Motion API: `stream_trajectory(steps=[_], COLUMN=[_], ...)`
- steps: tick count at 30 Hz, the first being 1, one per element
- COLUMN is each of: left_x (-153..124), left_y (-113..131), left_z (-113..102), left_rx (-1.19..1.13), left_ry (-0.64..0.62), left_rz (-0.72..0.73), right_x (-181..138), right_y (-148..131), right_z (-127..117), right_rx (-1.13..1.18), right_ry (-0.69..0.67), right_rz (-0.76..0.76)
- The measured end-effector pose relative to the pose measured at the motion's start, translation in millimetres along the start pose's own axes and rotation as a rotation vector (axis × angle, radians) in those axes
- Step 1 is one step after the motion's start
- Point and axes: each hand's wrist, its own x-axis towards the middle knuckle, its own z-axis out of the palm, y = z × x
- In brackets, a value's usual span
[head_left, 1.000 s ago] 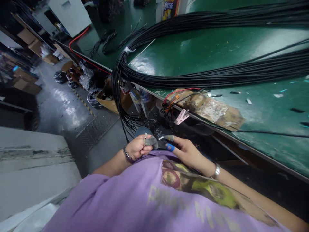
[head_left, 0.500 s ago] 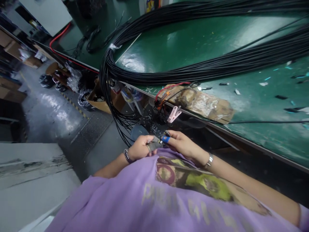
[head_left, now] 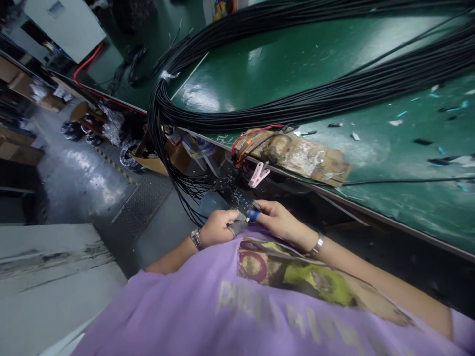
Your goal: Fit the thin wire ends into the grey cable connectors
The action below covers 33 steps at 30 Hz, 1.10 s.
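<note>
Close to the purple shirt (head_left: 178,306), my left hand (head_left: 218,227) is closed, with grey wrapping on its thumb and fingertips. My right hand (head_left: 284,222) faces it, a blue band (head_left: 253,214) round its thumb and grey wrapping on another fingertip. Its fingers are pinched together. A tiny whitish piece (head_left: 248,219) shows between the two hands, too small to name. What lies inside the fingers is hidden. Just beyond the hands, the cut ends of black cables (head_left: 185,190) hang over the bench edge, near a bluish round container (head_left: 213,203).
A thick loop of black cables (head_left: 260,111) lies on the green bench (head_left: 252,74). At its edge are a taped cardboard block (head_left: 308,158), a pink clip (head_left: 259,174) and red wires (head_left: 256,131). Scraps litter the right side. A cardboard box (head_left: 148,158) stands below.
The view has shifted slightly, so the bench and cables sit a little further left. Both hands stay close together, with only small movement of the fingers.
</note>
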Motion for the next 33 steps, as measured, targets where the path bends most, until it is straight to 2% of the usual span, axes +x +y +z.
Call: stream_trajectory(steps=[3, 6, 10, 14, 16, 18, 21, 24, 28, 30, 33], left_x=[0, 0, 1, 1, 2, 1, 0, -2, -2, -1, 0], left_y=[2, 2, 2, 6, 5, 3, -3, -7, -6, -6, -7], left_z=[1, 3, 3, 1, 0, -1, 0, 1, 1, 0, 0], left_rx=[-0.275, -0.441, -0.473, -0.414, -0.342, -0.221, -0.056, -0.11, -0.217, -0.22, -0.152], left_ry=[-0.002, 0.05, 0.021, -0.029, -0.038, -0.002, 0.092, 0.091, 0.089, 0.085, 0.084], left_rz=[-0.093, -0.201, -0.264, -0.318, -0.322, -0.256, -0.11, -0.14, -0.205, -0.183, -0.098], right_x=[0, -3, -6, -4, -3, -2, 0, -1, -3, -2, 1], right_y=[8, 8, 1, -3, -2, 2, 9, 12, 3, -3, -6], right_z=[-1, -3, -5, -3, -2, -1, -3, -6, -6, -5, -2], right_rx=[0.119, -0.013, -0.193, -0.188, -0.083, 0.105, 0.403, 0.457, 0.296, 0.237, 0.157], right_ry=[-0.018, 0.032, 0.149, 0.075, 0.04, 0.065, 0.242, 0.341, 0.271, 0.208, 0.093], right_rz=[0.069, -0.014, -0.177, -0.29, -0.235, -0.091, 0.174, 0.286, 0.131, 0.039, 0.039])
